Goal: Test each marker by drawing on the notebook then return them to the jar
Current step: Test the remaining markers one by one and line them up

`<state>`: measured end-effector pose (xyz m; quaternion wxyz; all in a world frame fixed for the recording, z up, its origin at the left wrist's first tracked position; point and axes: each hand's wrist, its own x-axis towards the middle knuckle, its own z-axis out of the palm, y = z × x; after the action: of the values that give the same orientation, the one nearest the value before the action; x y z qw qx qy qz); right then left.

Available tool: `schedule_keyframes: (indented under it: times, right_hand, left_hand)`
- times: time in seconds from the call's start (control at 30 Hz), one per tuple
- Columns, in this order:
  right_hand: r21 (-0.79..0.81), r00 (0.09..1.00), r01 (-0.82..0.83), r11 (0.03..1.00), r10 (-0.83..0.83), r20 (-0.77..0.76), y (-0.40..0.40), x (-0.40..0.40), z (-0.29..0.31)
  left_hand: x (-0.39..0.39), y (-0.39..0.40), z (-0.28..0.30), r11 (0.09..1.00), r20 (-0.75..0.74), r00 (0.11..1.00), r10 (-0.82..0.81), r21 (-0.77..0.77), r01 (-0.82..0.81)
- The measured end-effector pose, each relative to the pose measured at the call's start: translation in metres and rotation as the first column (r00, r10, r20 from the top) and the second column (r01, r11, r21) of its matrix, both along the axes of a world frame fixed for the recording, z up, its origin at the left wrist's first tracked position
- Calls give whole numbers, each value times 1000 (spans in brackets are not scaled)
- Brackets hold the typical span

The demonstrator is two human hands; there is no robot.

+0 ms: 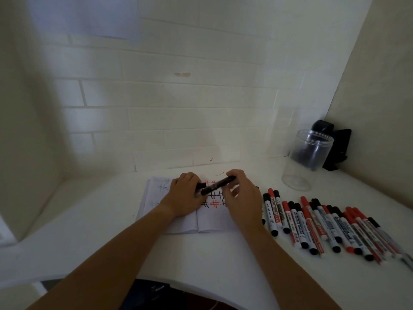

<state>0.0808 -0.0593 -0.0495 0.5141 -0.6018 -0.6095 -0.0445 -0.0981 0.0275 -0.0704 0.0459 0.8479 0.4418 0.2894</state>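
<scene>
An open notebook (214,220) lies on the white table, its right page marked with red and black hash signs. Over it, my right hand (242,198) grips a black marker (220,184) by its barrel, held slanted above the page. My left hand (185,195) pinches the marker's black cap (200,185) at the marker's lower left end. Whether the cap is on or just off the tip is unclear. A clear plastic jar (306,159) stands at the back right, open at the top, with nothing visible inside.
Several red and black whiteboard markers (324,227) lie in a row on the table right of the notebook. A black object (337,148) stands in the corner behind the jar. White tiled walls close the table in at the back and right.
</scene>
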Motion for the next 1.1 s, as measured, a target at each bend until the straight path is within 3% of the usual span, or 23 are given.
schedule_keyframes:
  times: [0.07,0.17,0.43,0.67,1.1]
  right_hand:
    - [-32,999,-28,999,26,-42,-2,-4,1]
    - [-75,970,-121,990,102,-221,-5,-6,3]
    - [-221,769,-489,844,297,-566,-14,-15,12]
    - [-302,846,-359,883,171,-506,-18,-24,12]
    - [-375,918,-311,873,174,-357,-18,-24,6]
  left_hand:
    - [0,0,0,1000,7,1000,-1,-7,1]
    - [-1,-1,0,1000,9,1000,1,-16,-1]
    - [0,-1,3,999,-10,1000,13,-34,-13]
    - [-1,-2,5,997,-22,1000,13,-78,-14]
    - [-1,-6,6,998,3,1000,-8,-66,8]
